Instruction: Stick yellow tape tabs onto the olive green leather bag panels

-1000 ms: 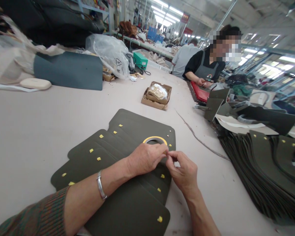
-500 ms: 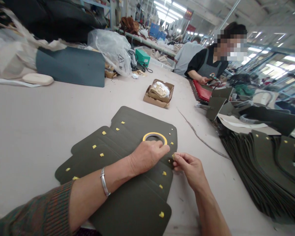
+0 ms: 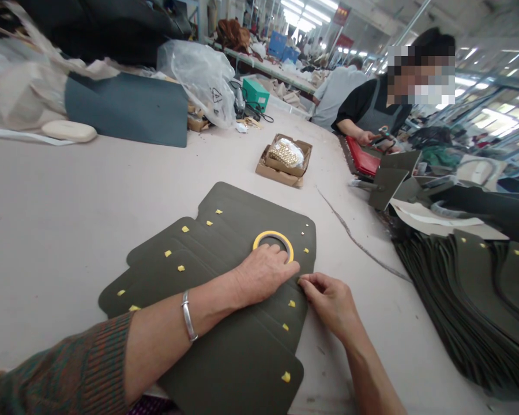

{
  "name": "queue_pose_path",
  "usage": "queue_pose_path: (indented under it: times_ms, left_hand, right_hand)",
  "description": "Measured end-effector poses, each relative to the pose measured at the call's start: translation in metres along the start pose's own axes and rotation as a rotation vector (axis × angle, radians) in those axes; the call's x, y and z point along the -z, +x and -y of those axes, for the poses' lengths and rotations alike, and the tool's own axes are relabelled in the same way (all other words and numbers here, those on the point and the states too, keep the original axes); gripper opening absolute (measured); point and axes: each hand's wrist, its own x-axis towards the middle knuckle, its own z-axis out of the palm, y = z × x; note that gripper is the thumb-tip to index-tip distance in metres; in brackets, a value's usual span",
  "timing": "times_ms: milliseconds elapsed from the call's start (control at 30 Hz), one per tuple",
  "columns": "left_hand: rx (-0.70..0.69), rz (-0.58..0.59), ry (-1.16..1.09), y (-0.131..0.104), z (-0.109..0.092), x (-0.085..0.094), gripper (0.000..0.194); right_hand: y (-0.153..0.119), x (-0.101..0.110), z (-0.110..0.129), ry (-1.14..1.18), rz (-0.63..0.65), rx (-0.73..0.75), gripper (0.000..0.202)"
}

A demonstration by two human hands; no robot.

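Observation:
A dark olive bag panel (image 3: 237, 328) with notched, rounded edges lies flat on the table, dotted with small bits of yellow tape (image 3: 286, 377). My left hand (image 3: 263, 271) rests on the panel, its fingers closed on the near rim of a roll of yellow tape (image 3: 273, 235). Close by, at the panel's right edge, my right hand (image 3: 328, 300) pinches a bit of yellow tape, mostly hidden by thumb and forefinger. Those fingertips meet the panel just beside my left fingertips.
A thick stack of similar olive pieces (image 3: 441, 305) fans out at the right. Beyond the panel stands a small cardboard box (image 3: 285, 158) of gold-coloured hardware. A cord (image 3: 350, 233) lies on the table. A co-worker (image 3: 393, 98) handles a red piece at the far right.
My right hand has moved slightly left and down, its pinched fingertips now over the panel's edge. My left hand stays on the tape roll. The view has shifted a little.

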Motion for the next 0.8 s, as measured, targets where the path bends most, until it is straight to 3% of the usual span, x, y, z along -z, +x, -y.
queue_pose_path:
  times_ms: [267,467,600,800]
  left_hand:
    - [-0.009,0.006,-0.028,0.000,0.002,0.000,0.011]
    - [-0.022,0.017,-0.039,0.000,0.002,0.003,0.009]
    - [-0.012,0.017,-0.105,0.001,0.004,0.007,0.010]
    - [0.012,0.018,-0.162,0.002,0.006,0.013,0.013]
  right_hand:
    - [0.001,0.001,0.002,-0.148,-0.017,0.036,0.027]
    - [-0.014,0.004,-0.011,0.023,-0.039,0.035,0.028]
    - [-0.018,-0.002,-0.008,-0.116,-0.074,0.131,0.024]
    - [-0.006,-0.008,0.005,-0.262,-0.075,0.118,0.020]
